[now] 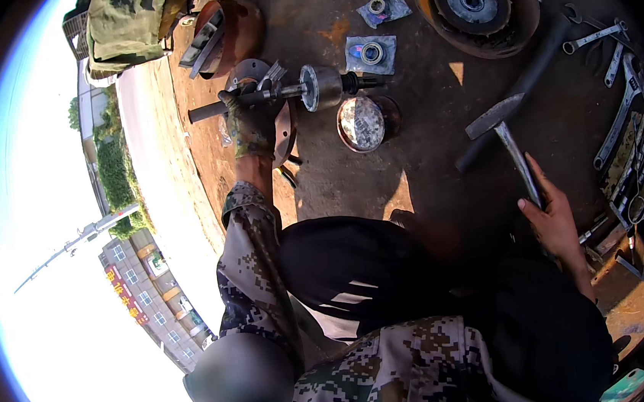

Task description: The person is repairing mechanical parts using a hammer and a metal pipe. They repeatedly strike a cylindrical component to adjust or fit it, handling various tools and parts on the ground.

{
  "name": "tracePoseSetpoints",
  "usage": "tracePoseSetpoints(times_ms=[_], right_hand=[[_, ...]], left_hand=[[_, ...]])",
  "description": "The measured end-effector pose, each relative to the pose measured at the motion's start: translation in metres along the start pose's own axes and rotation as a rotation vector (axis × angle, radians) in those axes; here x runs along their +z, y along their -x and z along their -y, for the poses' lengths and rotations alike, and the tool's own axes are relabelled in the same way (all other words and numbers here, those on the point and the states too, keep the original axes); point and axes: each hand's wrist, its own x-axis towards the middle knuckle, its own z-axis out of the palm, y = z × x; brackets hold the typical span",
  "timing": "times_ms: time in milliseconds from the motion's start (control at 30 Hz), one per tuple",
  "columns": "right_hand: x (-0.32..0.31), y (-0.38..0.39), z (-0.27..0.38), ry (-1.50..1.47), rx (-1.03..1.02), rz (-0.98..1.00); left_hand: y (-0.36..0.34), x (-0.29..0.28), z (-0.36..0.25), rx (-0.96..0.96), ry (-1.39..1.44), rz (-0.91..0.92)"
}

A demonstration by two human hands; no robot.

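Leftward, gloved left hand (250, 124) closed around a metal shaft (205, 111), silver cup-shaped housing (320, 88) on it just right of that hand, round tin (361, 124) between the hands, hammer (515, 155) gripped in the bare right hand (556, 219), wrenches (621, 117) lying farther right.

Camouflage glove (253, 130), grey hammer (515, 152), silver and black shaft (293, 91), pixel-camouflage jacket (398, 370), black trousers (350, 256)
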Motion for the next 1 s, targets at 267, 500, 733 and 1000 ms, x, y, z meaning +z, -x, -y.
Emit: tracePoseSetpoints(times_ms=[267, 500, 733, 1000], right_hand=[[-0.007, -0.013, -0.005, 0.143, -0.060, 0.100], [-0.010, -0.027, 0.008, 0.144, 0.069, 0.196], [-0.004, -0.049, -0.008, 0.268, -0.044, 0.224], [0.003, -0.054, 0.007, 0.367, -0.129, 0.196]], left_hand=[[-0.009, -0.062, 0.000, 0.622, -1.329, 0.188], [0.013, -0.067, -0.002, 0.456, -1.007, 0.103], [0.036, -0.034, -0.011, 0.286, -0.466, 0.130], [0.064, 0.016, -0.017, 0.312, -0.474, 0.227]])
